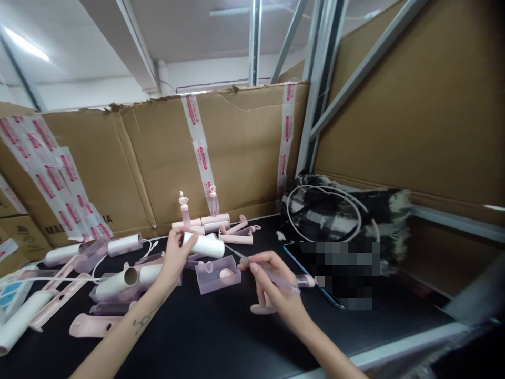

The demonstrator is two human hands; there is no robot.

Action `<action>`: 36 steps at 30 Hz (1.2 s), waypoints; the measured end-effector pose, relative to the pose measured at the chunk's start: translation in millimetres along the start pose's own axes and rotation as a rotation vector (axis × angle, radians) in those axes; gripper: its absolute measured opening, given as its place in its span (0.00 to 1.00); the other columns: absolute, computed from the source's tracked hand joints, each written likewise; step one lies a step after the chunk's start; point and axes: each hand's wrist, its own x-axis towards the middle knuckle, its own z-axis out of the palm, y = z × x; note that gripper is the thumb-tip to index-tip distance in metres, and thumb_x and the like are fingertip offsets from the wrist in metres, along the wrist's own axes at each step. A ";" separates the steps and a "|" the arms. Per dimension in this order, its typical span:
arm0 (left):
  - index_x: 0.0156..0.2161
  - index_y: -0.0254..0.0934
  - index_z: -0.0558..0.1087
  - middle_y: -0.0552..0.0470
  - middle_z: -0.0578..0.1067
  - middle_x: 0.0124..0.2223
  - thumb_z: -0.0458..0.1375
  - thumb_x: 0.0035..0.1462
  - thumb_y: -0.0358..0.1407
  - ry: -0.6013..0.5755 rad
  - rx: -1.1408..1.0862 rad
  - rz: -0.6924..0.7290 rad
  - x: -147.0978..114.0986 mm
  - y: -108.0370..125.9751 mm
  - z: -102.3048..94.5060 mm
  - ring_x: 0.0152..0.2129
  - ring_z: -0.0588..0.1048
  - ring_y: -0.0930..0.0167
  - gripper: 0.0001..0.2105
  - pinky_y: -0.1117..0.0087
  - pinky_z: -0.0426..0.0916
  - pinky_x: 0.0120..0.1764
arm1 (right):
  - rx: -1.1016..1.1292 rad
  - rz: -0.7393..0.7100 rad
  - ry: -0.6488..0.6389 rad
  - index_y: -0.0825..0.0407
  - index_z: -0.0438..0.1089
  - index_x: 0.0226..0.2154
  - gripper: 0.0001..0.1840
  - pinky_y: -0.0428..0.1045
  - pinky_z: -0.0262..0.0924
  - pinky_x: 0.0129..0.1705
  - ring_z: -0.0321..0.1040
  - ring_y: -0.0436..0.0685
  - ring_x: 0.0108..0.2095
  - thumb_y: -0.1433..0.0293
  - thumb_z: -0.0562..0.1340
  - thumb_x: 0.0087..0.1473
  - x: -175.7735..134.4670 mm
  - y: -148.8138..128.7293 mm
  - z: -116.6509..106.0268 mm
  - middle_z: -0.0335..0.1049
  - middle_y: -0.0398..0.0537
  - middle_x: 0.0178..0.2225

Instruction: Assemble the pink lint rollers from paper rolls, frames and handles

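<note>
My left hand (180, 247) is closed around a white cylinder (209, 246), which lies nearly level above the bench. Between the fingers of my right hand (272, 276) is a screwdriver (237, 253) with a thin metal shaft and what looks like a see-through handle. Its tip meets or nearly meets the cylinder's right end; whether it goes inside cannot be told. Just below stands a small translucent lilac box (215, 284) with small pale pink parts in it. A flat pink piece (262, 309) lies under my right hand.
White tubes (117, 281), pink brackets (92, 325) and cables crowd the left of the black bench (221, 342). Pink parts (236, 238) stand at the back, before a cardboard wall (244, 152). At right are a blue-edged tablet-like device (294, 258) and a dark bundle (327, 210) with a looped cable.
</note>
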 end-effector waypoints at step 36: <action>0.59 0.40 0.34 0.51 0.75 0.38 0.62 0.46 0.36 -0.175 -0.083 0.255 -20.3 31.3 16.3 0.40 0.74 0.68 0.44 0.62 0.64 0.47 | -0.724 -0.644 -0.380 0.50 0.68 0.35 0.04 0.52 0.56 0.43 0.67 0.55 0.38 0.69 0.59 0.54 73.1 -65.7 40.9 0.72 0.45 0.34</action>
